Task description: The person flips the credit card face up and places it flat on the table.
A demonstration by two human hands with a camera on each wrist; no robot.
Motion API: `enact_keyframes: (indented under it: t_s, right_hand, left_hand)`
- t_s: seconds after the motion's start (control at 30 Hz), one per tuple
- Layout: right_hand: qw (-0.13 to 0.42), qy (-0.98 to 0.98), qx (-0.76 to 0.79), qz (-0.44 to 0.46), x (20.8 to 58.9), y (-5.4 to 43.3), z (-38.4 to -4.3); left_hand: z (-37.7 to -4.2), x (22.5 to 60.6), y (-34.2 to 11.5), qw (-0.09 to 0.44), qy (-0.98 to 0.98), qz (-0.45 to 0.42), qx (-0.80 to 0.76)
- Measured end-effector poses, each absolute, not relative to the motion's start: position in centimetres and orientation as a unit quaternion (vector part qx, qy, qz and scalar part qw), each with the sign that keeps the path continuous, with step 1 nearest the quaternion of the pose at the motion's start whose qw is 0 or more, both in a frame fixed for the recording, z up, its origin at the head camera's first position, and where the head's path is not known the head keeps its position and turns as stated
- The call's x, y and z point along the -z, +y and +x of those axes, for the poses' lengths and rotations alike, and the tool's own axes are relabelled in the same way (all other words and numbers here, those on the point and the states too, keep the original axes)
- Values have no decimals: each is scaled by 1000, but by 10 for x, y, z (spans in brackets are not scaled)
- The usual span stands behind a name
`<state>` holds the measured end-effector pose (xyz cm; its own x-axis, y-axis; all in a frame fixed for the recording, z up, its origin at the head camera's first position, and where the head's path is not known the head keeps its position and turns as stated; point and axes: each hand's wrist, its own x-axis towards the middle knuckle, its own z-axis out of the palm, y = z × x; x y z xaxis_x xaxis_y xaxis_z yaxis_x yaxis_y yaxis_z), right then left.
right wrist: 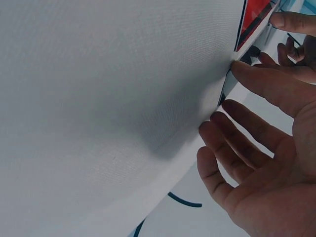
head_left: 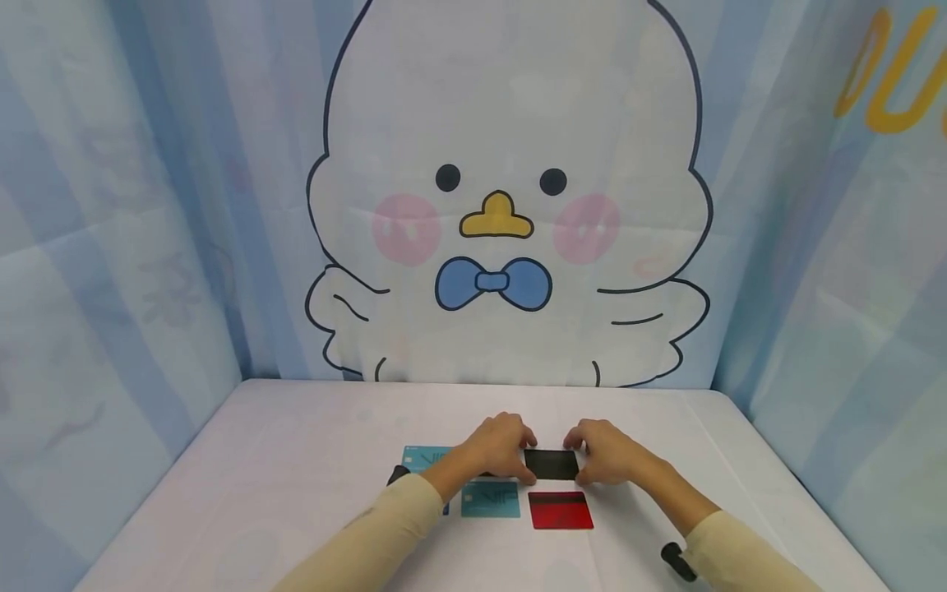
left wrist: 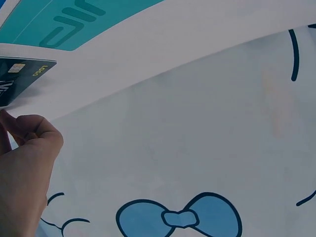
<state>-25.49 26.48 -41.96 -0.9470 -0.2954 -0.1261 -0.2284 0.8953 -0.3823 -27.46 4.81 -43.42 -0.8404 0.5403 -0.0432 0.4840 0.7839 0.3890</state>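
Note:
A black card (head_left: 551, 465) lies between my two hands, its blank dark side up. My left hand (head_left: 497, 448) pinches its left edge with thumb and fingers. At its right edge, the thumb and forefinger of my right hand (head_left: 605, 452) grip the corners; the other fingers curve loosely in the right wrist view. Just nearer to me is a red card (head_left: 561, 511) with a dark stripe. In the left wrist view, a dark card (left wrist: 22, 79) with a chip and "LOGO" print shows beside my left hand (left wrist: 27, 168). A teal card (head_left: 491, 500) lies below that hand.
Another teal card (head_left: 424, 457) sits farther left, partly behind my left forearm. A sliver of a blue card (head_left: 446, 510) peeks out beside the sleeve. The white table (head_left: 296, 469) ends at a curtain (head_left: 510, 345) printed with a cartoon bird.

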Motion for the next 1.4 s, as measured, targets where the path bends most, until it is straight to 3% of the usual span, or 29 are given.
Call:
enact_keyframes:
  t_s: [1.4]
  right_hand:
    - [85, 962, 219, -136, 419, 265, -252]
  left_hand:
    - [-283, 439, 49, 105, 926, 257, -257]
